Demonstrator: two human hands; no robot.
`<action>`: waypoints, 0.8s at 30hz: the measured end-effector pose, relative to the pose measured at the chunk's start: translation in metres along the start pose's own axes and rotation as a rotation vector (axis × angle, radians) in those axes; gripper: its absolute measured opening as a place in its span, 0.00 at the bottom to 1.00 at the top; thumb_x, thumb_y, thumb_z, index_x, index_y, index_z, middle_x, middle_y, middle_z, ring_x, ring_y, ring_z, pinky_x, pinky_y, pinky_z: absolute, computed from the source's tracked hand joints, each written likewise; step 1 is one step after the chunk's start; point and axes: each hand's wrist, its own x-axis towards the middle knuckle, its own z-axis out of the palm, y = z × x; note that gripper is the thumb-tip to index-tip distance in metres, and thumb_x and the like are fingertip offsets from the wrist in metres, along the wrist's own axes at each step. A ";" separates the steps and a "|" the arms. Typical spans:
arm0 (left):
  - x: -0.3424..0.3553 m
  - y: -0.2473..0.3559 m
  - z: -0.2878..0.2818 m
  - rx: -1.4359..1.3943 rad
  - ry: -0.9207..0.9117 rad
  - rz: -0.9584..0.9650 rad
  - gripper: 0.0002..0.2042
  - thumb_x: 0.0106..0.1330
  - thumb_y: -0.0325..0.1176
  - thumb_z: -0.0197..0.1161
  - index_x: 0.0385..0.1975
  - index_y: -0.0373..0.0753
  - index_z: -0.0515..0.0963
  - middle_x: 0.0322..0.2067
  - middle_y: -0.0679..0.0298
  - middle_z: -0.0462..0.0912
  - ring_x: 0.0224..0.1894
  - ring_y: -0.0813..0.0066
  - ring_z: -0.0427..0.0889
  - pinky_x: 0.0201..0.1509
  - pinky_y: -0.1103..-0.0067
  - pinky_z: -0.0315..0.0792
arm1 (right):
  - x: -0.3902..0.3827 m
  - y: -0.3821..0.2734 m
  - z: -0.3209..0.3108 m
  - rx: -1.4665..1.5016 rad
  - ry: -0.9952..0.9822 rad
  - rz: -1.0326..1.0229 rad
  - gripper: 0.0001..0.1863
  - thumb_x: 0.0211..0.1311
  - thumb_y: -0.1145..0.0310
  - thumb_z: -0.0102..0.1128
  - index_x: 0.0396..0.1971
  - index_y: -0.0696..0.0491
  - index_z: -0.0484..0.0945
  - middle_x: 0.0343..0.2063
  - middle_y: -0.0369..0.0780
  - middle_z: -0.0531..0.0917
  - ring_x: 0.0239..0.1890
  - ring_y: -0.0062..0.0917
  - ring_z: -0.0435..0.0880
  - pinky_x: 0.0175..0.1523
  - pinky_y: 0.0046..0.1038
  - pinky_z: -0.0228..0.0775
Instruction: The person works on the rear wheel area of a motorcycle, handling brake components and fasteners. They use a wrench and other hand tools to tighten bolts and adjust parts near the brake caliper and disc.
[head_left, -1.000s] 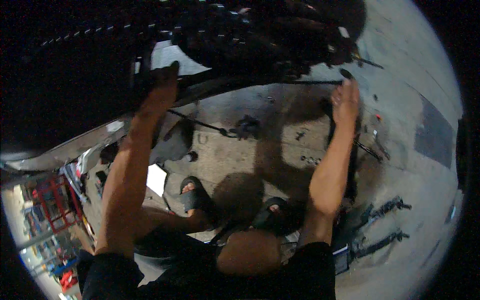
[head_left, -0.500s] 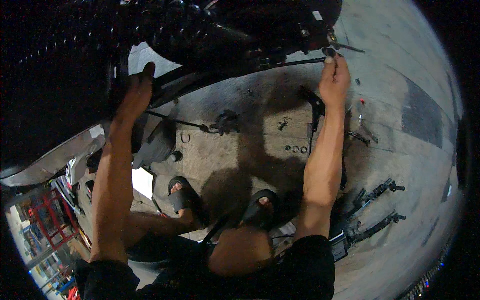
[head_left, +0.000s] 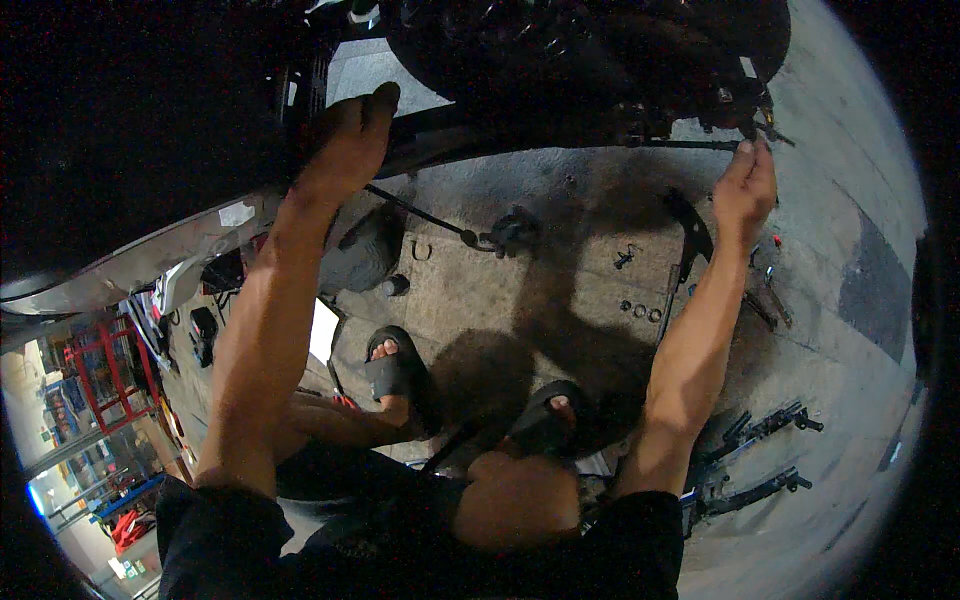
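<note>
My left hand (head_left: 345,140) reaches up to a dark vehicle's underside, closed around the near end of a long black bar (head_left: 440,150), thumb raised and fingers largely hidden. Out to the right, my right hand (head_left: 748,190) pinches the far end of a thin black rod (head_left: 690,144), close beside a dark fitting on the vehicle. Whether bar and rod are one piece, I cannot tell in the shadow. Above them is a large round black shape (head_left: 590,60). From beside my left wrist, a thin rod with a jointed end (head_left: 470,238) slopes down toward the floor.
On the floor lie a dark angled part (head_left: 688,225), several small rings (head_left: 640,311), hand tools (head_left: 770,295) and black metal arms (head_left: 750,500). A dark rounded piece (head_left: 365,250) and white sheet (head_left: 322,330) lie left. A red rack (head_left: 110,375) stands further left.
The whole view has shifted, so the vehicle, floor things and both hands appear further right. Both hands keep their places on the black parts.
</note>
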 end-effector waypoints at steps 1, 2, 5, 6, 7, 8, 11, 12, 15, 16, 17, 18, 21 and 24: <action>0.001 -0.001 -0.001 0.049 0.043 0.032 0.16 0.63 0.34 0.52 0.51 0.45 0.73 0.23 0.65 0.73 0.28 0.72 0.72 0.24 0.77 0.69 | -0.001 0.001 -0.001 -0.021 0.015 -0.046 0.17 0.65 0.65 0.50 0.45 0.62 0.74 0.34 0.52 0.81 0.37 0.42 0.80 0.42 0.34 0.71; 0.001 -0.002 -0.002 -0.052 0.011 0.012 0.16 0.63 0.34 0.53 0.51 0.45 0.73 0.24 0.65 0.73 0.28 0.73 0.72 0.24 0.78 0.69 | 0.001 0.003 -0.001 -0.042 0.031 -0.090 0.17 0.65 0.64 0.50 0.45 0.62 0.74 0.35 0.51 0.81 0.37 0.43 0.80 0.42 0.34 0.71; 0.001 -0.004 0.002 -0.076 -0.020 0.063 0.16 0.63 0.33 0.52 0.51 0.44 0.72 0.26 0.64 0.74 0.28 0.72 0.72 0.25 0.79 0.69 | 0.001 0.010 -0.002 -0.018 0.013 -0.040 0.17 0.65 0.61 0.50 0.44 0.60 0.75 0.34 0.51 0.81 0.36 0.43 0.80 0.43 0.35 0.71; -0.001 -0.005 0.004 0.055 -0.030 0.123 0.16 0.64 0.33 0.52 0.51 0.43 0.72 0.28 0.63 0.75 0.28 0.71 0.73 0.26 0.78 0.70 | 0.000 0.013 -0.002 0.007 -0.005 0.011 0.17 0.65 0.61 0.50 0.44 0.59 0.76 0.34 0.50 0.81 0.35 0.43 0.80 0.43 0.35 0.70; -0.002 -0.006 0.007 0.027 -0.063 0.109 0.16 0.64 0.32 0.51 0.53 0.43 0.71 0.31 0.61 0.75 0.30 0.68 0.74 0.29 0.76 0.71 | 0.000 0.016 -0.001 0.006 -0.016 -0.016 0.18 0.66 0.61 0.50 0.46 0.60 0.74 0.30 0.45 0.79 0.32 0.34 0.77 0.38 0.31 0.69; -0.003 -0.007 0.009 -0.104 -0.142 0.021 0.17 0.65 0.32 0.49 0.54 0.42 0.70 0.34 0.59 0.76 0.33 0.65 0.75 0.33 0.74 0.72 | 0.002 0.020 0.000 0.005 -0.024 -0.039 0.18 0.67 0.62 0.50 0.47 0.60 0.73 0.26 0.39 0.77 0.28 0.26 0.73 0.34 0.26 0.67; -0.003 -0.012 0.009 -0.216 -0.029 -0.088 0.18 0.67 0.30 0.46 0.56 0.42 0.68 0.40 0.51 0.76 0.38 0.53 0.76 0.43 0.67 0.72 | 0.004 0.029 0.003 0.119 -0.044 -0.051 0.16 0.67 0.63 0.50 0.46 0.60 0.72 0.20 0.31 0.70 0.22 0.14 0.66 0.27 0.20 0.61; -0.001 -0.015 0.006 -0.159 -0.015 -0.068 0.18 0.67 0.30 0.44 0.57 0.41 0.67 0.41 0.48 0.76 0.40 0.48 0.76 0.47 0.64 0.71 | 0.003 0.031 0.006 0.197 -0.051 -0.032 0.14 0.67 0.64 0.50 0.44 0.59 0.72 0.20 0.30 0.69 0.21 0.14 0.65 0.26 0.19 0.59; 0.005 -0.021 -0.010 -0.494 -0.242 -0.352 0.19 0.66 0.28 0.44 0.58 0.42 0.66 0.43 0.44 0.75 0.42 0.42 0.75 0.51 0.62 0.69 | 0.001 0.034 0.013 0.572 -0.040 0.252 0.10 0.67 0.65 0.51 0.37 0.58 0.72 0.19 0.29 0.67 0.21 0.13 0.63 0.25 0.19 0.58; 0.008 -0.021 -0.014 -0.617 -0.321 -0.472 0.19 0.66 0.27 0.44 0.58 0.42 0.66 0.44 0.43 0.74 0.42 0.41 0.75 0.52 0.62 0.69 | 0.000 0.034 0.014 0.614 -0.024 0.250 0.10 0.66 0.66 0.52 0.38 0.58 0.72 0.18 0.29 0.67 0.21 0.13 0.63 0.25 0.18 0.57; 0.009 -0.021 -0.018 -0.737 -0.405 -0.597 0.20 0.65 0.26 0.44 0.58 0.42 0.66 0.45 0.43 0.74 0.41 0.41 0.75 0.52 0.62 0.69 | -0.001 0.034 0.016 0.637 -0.018 0.261 0.10 0.66 0.66 0.52 0.38 0.58 0.72 0.18 0.29 0.67 0.20 0.13 0.63 0.25 0.18 0.57; 0.009 -0.019 -0.020 -0.692 -0.396 -0.590 0.20 0.64 0.26 0.45 0.58 0.42 0.66 0.46 0.43 0.74 0.42 0.41 0.75 0.53 0.62 0.69 | 0.000 0.034 0.017 0.657 -0.011 0.267 0.10 0.66 0.66 0.52 0.38 0.58 0.73 0.18 0.29 0.67 0.20 0.13 0.63 0.25 0.18 0.56; 0.003 -0.015 -0.016 -0.247 -0.246 -0.326 0.21 0.62 0.24 0.46 0.58 0.43 0.66 0.49 0.46 0.73 0.45 0.45 0.75 0.54 0.63 0.68 | 0.002 0.033 0.018 0.677 -0.002 0.295 0.11 0.65 0.67 0.53 0.41 0.59 0.73 0.19 0.29 0.68 0.21 0.13 0.64 0.26 0.18 0.57; -0.006 -0.016 0.000 -0.117 -0.018 -0.137 0.22 0.61 0.24 0.47 0.58 0.41 0.66 0.53 0.50 0.72 0.51 0.50 0.72 0.55 0.65 0.68 | 0.001 0.028 0.020 0.651 0.061 0.289 0.15 0.64 0.66 0.55 0.45 0.61 0.72 0.19 0.30 0.69 0.22 0.14 0.65 0.27 0.18 0.60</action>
